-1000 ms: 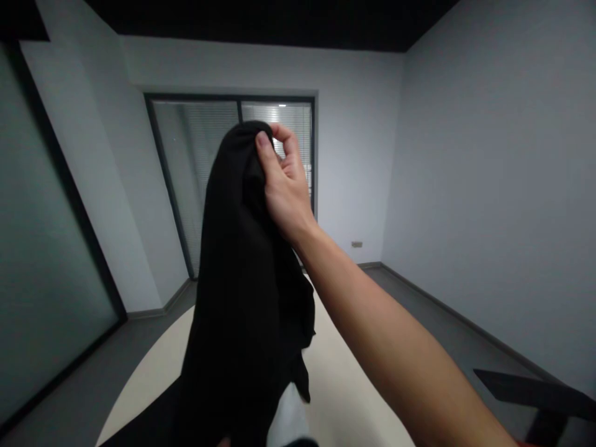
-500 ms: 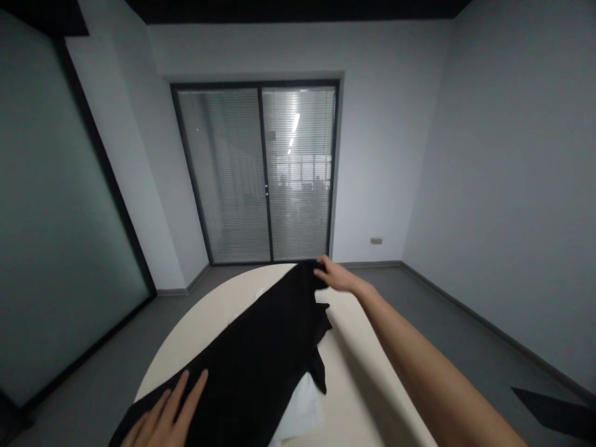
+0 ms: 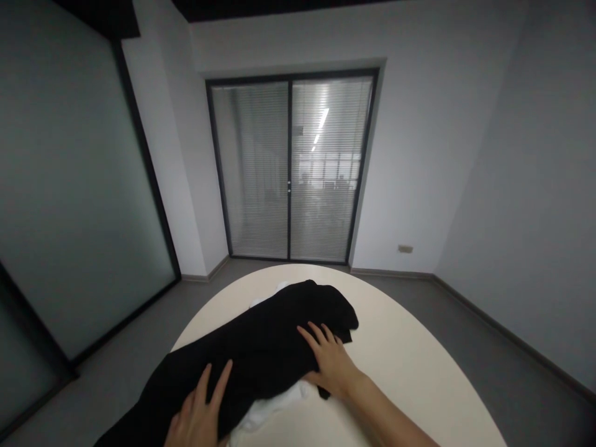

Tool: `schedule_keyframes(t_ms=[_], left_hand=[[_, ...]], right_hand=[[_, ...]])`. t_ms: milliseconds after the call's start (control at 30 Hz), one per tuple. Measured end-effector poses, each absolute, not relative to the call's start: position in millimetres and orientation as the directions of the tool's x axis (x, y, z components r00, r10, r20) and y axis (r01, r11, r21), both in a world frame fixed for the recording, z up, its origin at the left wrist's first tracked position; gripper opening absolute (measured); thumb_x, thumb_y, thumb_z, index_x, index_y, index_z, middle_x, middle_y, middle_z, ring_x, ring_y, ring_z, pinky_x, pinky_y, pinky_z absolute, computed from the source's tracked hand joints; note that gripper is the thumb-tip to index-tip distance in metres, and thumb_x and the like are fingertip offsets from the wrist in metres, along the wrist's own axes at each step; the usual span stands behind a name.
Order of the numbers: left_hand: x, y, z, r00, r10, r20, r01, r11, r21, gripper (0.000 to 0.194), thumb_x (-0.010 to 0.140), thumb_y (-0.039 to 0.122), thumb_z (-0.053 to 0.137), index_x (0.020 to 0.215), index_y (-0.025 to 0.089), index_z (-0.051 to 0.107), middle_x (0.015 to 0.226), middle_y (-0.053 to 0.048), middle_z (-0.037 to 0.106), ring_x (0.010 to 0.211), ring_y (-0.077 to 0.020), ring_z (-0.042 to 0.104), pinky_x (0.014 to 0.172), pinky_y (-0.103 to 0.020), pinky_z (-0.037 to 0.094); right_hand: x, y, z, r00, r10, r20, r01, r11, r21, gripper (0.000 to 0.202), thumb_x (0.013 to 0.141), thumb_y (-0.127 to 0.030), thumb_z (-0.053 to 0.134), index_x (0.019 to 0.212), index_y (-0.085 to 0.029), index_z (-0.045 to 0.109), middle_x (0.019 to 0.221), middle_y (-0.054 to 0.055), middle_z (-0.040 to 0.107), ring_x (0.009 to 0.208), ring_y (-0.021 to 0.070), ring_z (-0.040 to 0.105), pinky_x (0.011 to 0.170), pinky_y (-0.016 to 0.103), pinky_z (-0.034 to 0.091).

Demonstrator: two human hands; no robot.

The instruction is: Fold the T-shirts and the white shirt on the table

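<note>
A black garment (image 3: 261,335) lies spread across the round table, its near left end running out of the bottom of the view. My left hand (image 3: 200,410) rests on its near part with the fingers spread. Farther right, my right hand (image 3: 330,360) lies on the garment near its right end, fingers apart and thumb by the lower edge. White cloth (image 3: 274,405) pokes out from under the black garment along the near edge. A bit of it also shows at the far side. Which kind of garment the black one is, I cannot tell.
The pale round table (image 3: 414,372) fills the lower middle of the view. Beyond it stand a glass door with blinds (image 3: 251,180), a frosted glass panel (image 3: 84,205) on the left and a white wall (image 3: 419,155) with a small wall socket (image 3: 405,249).
My right hand has let go of the garment's raised far corner and come back nearer, down onto the cloth. That end now lies on the table. The view has turned slightly left.
</note>
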State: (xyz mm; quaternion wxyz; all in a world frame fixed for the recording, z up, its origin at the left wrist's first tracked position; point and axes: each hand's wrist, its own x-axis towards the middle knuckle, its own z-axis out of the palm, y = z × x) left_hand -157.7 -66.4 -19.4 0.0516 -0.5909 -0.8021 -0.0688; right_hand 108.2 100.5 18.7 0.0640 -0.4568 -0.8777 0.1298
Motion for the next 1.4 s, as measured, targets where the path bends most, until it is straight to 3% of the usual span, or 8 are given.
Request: schedule_keyframes(t_ms=[133,400,633,800,1033,1200,1333,1400], left_hand=[[-170.9,-16.7,1.3,-0.294,0.921,0.256,0.943,0.324,-0.081,0.078,0.086,0.019,0.057,0.157,0.025,0.026,0.152,-0.020,0.040,0.113,-0.0315,0.061,0.090,-0.042,0.050],[-205.3,81.4,3.4,-0.367,0.867,0.336,0.913,0.406,-0.050,0.068,0.092,0.033,0.053,0.155,0.021,0.031,0.145,-0.019,0.045,0.108,-0.0327,0.059,0.087,-0.043,0.048],[-221.3,123.7,-6.4,-0.452,0.815,0.362,0.884,0.463,0.062,0.069,0.091,0.036,0.052,0.155,0.022,0.029,0.149,-0.019,0.040,0.115,-0.0353,0.054,0.089,-0.046,0.045],[-225.0,129.0,-7.8,-0.468,0.816,0.340,0.880,0.467,0.090,0.072,0.089,0.035,0.053,0.156,0.023,0.028,0.151,-0.018,0.038,0.119,-0.0357,0.052,0.092,-0.048,0.044],[-224.4,119.8,-4.7,-0.440,0.832,0.336,0.898,0.418,0.141,0.075,0.088,0.036,0.051,0.157,0.021,0.026,0.155,-0.020,0.032,0.124,-0.0384,0.049,0.097,-0.050,0.041],[-225.6,106.3,-4.4,-0.395,0.855,0.336,0.917,0.348,0.193,0.069,0.092,0.050,0.048,0.153,0.020,0.036,0.155,-0.021,0.032,0.130,-0.0394,0.045,0.101,-0.049,0.038],[-227.0,97.6,-3.0,-0.373,0.887,0.272,0.924,0.330,0.193,0.064,0.091,0.050,0.049,0.147,0.020,0.044,0.152,-0.020,0.037,0.130,-0.0398,0.046,0.104,-0.051,0.036],[-219.8,95.2,-0.2,-0.398,0.880,0.258,0.916,0.364,0.171,0.070,0.087,0.049,0.055,0.148,0.016,0.043,0.155,-0.022,0.034,0.136,-0.0444,0.038,0.108,-0.056,0.029]], right_hand=[[67.7,127.6,7.3,-0.464,0.882,0.081,0.866,0.471,-0.171,0.096,0.077,-0.030,0.072,0.157,-0.039,0.021,0.162,0.007,0.030,0.142,0.0416,0.031,0.106,0.056,0.034],[-4.8,199.2,-8.1,-0.357,0.924,0.140,0.922,0.372,-0.105,0.090,0.081,-0.037,0.071,0.157,-0.035,0.023,0.160,0.011,0.033,0.134,0.0397,0.040,0.100,0.052,0.038],[-45.5,245.7,-14.0,-0.303,0.948,0.099,0.935,0.316,-0.164,0.088,0.083,-0.047,0.067,0.157,-0.036,0.022,0.162,0.012,0.028,0.140,0.0421,0.031,0.103,0.054,0.032],[-51.2,255.5,-20.0,-0.306,0.939,0.159,0.913,0.336,-0.231,0.085,0.084,-0.052,0.062,0.157,-0.034,0.023,0.163,0.009,0.026,0.142,0.0426,0.027,0.107,0.055,0.026],[-21.0,248.6,-15.8,-0.416,0.904,0.101,0.816,0.420,-0.396,0.088,0.083,-0.051,0.060,0.159,-0.030,0.020,0.166,0.007,0.017,0.150,0.0373,0.013,0.114,0.055,0.023],[44.7,226.9,-19.3,-0.550,0.810,0.204,0.633,0.564,-0.530,0.074,0.087,-0.044,0.057,0.153,-0.017,0.037,0.161,0.013,0.028,0.149,0.0275,0.027,0.119,0.045,0.026],[112.4,198.1,-22.2,-0.525,0.815,0.246,0.693,0.577,-0.432,0.060,0.089,-0.037,0.054,0.143,-0.011,0.050,0.150,0.015,0.048,0.140,0.0256,0.042,0.118,0.040,0.029],[143.3,184.0,-19.5,-0.477,0.847,0.233,0.741,0.531,-0.411,0.050,0.091,-0.036,0.051,0.135,-0.011,0.059,0.141,0.015,0.057,0.132,0.0244,0.051,0.114,0.037,0.034]])
